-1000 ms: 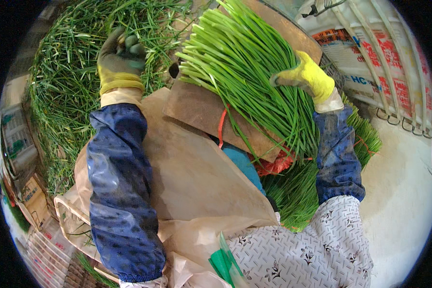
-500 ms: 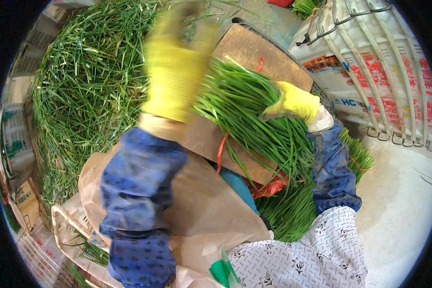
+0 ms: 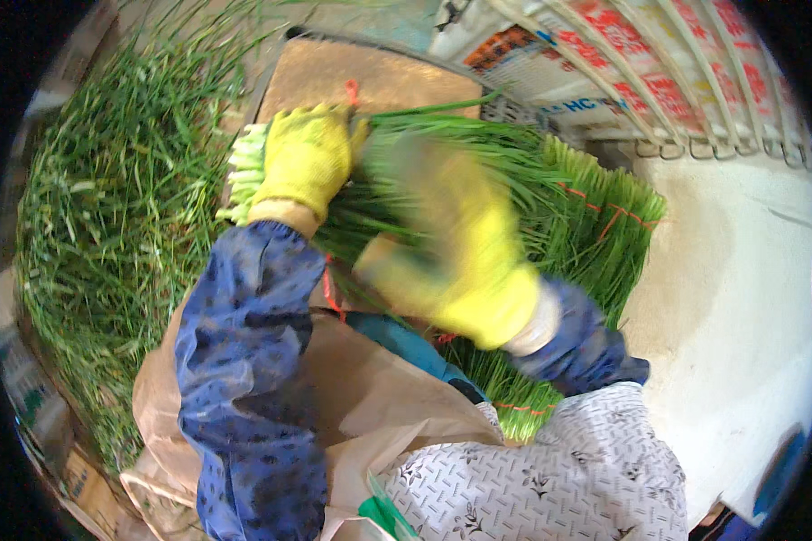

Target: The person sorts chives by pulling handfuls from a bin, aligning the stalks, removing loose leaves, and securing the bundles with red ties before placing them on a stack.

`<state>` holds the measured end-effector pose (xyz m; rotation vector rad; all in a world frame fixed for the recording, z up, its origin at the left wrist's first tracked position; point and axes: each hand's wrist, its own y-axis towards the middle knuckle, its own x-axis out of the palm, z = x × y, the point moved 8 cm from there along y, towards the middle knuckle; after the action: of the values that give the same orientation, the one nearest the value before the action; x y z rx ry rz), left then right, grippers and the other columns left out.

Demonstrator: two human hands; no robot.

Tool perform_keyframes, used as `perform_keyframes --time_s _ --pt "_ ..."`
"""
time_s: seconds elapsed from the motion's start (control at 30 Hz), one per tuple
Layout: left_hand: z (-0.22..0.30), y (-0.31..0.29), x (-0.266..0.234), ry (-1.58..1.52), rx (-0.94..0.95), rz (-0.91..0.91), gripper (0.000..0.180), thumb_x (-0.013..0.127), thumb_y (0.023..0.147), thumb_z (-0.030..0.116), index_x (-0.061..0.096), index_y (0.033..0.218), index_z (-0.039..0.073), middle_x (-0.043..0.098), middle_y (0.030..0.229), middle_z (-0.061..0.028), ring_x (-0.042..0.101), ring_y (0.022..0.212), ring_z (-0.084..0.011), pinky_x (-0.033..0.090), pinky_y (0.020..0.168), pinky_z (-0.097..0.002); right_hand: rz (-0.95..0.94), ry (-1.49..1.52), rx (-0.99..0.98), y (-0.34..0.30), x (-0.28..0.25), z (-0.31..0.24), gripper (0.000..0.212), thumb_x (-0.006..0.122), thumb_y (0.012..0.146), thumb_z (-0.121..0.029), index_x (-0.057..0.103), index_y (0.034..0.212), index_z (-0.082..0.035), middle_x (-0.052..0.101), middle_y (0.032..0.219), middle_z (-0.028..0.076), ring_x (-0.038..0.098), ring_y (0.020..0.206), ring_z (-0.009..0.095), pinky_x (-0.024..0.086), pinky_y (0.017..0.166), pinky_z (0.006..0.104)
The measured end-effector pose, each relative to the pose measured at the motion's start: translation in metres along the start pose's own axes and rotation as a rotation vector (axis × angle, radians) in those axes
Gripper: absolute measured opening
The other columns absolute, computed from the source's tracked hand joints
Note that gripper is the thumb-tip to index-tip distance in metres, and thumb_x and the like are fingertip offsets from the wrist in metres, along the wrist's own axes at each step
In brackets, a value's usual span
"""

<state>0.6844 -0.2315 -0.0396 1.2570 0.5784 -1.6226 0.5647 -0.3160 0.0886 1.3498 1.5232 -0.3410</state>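
Observation:
A loose bunch of garlic chives [image 3: 383, 212] lies across a brown board [image 3: 370, 68], its pale stem ends [image 3: 246, 171] pointing left. My left hand [image 3: 309, 160], in a yellow glove, is closed over the bunch near those ends. Over the leaves, my right hand [image 3: 465, 243], also gloved in yellow, is blurred by motion; its thumb stands apart from the fingers and nothing shows in it. A red tie [image 3: 331, 290] passes beneath the bunch, and its other end [image 3: 352, 91] shows beyond my left hand.
Tied chive bundles [image 3: 604, 212] are stacked on the right beside a white surface [image 3: 722, 298]. A large heap of loose green leaves [image 3: 126, 225] fills the left. White printed sacking behind metal bars [image 3: 604, 68] stands at the far right. Brown sheeting [image 3: 361, 379] covers my lap.
My left hand has come down onto the stem ends. My right hand has left its hold on the leaves and moved left, above the bunch. The view has shifted to the right.

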Motion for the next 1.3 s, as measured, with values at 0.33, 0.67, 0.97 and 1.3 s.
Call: perform_keyframes --time_s 0.33,0.67,0.97,1.3 --pt "0.025 -0.035 -0.032 0.183 0.228 0.101 0.032 0.054 0.087 0.031 0.064 0.108 0.01 0.064 0.11 -0.0081 0.057 0.102 -0.0307 0.041 0.09 -0.0442 0.236 -0.03 0.109 0.025 0.014 -0.011 0.061 0.061 0.082 -0.048 0.053 0.133 -0.016 0.05 0.134 0.013 0.041 0.128 0.039 0.028 0.106 0.0537" --pt "0.032 0.007 -0.044 0.297 0.149 0.197 0.035 0.053 0.091 0.035 0.064 0.114 0.012 0.065 0.112 -0.0113 0.06 0.104 -0.0302 0.044 0.089 -0.0438 -0.032 -0.267 0.371 0.011 0.099 0.116 0.034 0.052 0.089 -0.036 0.067 0.105 -0.011 0.064 0.104 0.013 0.057 0.103 0.033 0.038 0.096 0.0501" --pt "0.015 -0.003 -0.005 0.101 0.023 -0.115 0.035 0.05 0.093 0.034 0.064 0.114 0.011 0.066 0.11 -0.0102 0.059 0.104 -0.0291 0.042 0.091 -0.0427 -0.287 -0.37 0.077 0.097 0.121 0.162 0.035 0.063 0.081 -0.016 0.063 0.116 -0.016 0.057 0.128 0.013 0.058 0.113 0.03 0.046 0.093 0.0412" --pt "-0.01 0.002 -0.021 -0.168 -0.174 0.087 0.034 0.063 0.082 0.036 0.066 0.103 0.009 0.067 0.093 -0.017 0.063 0.09 -0.0386 0.048 0.082 -0.0464 -0.454 -0.248 0.103 0.096 0.1 0.121 0.027 0.064 0.077 -0.022 0.066 0.1 -0.009 0.066 0.093 0.018 0.062 0.091 0.037 0.05 0.079 0.0443"
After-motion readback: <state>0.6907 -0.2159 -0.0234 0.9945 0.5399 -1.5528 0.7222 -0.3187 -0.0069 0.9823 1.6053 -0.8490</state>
